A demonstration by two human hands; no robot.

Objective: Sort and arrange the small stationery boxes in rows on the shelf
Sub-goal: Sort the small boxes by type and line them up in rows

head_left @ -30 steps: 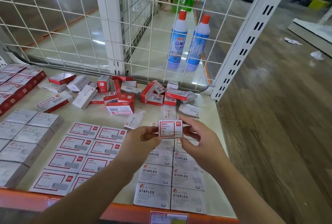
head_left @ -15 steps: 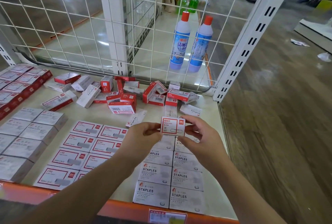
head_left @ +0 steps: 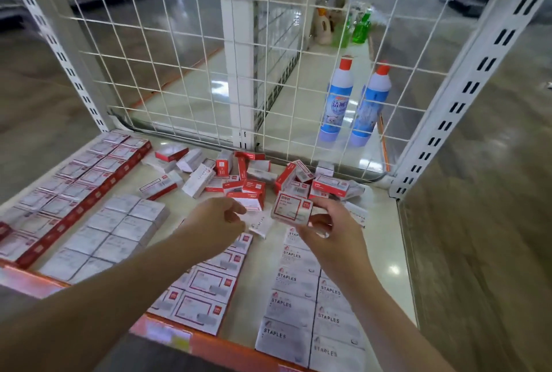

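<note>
Right hand (head_left: 325, 231) pinches a small red-bordered box (head_left: 292, 209) by its lower edge, tilted, above the shelf (head_left: 385, 240) just in front of the loose pile of boxes (head_left: 254, 176). Left hand (head_left: 213, 222) beside the box, not touching it, fingers loosely curled, holding nothing. Rows of STAPLES boxes (head_left: 310, 306) lie flat nearer the shelf's front edge than the pile. Two blue bottles (head_left: 351, 102) stand behind the wire grid (head_left: 179, 73) beyond the pile.

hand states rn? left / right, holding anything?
Left hand: holds nothing, fingers loosely curled, over the shelf.
Right hand: grips a red-bordered white box.
</note>
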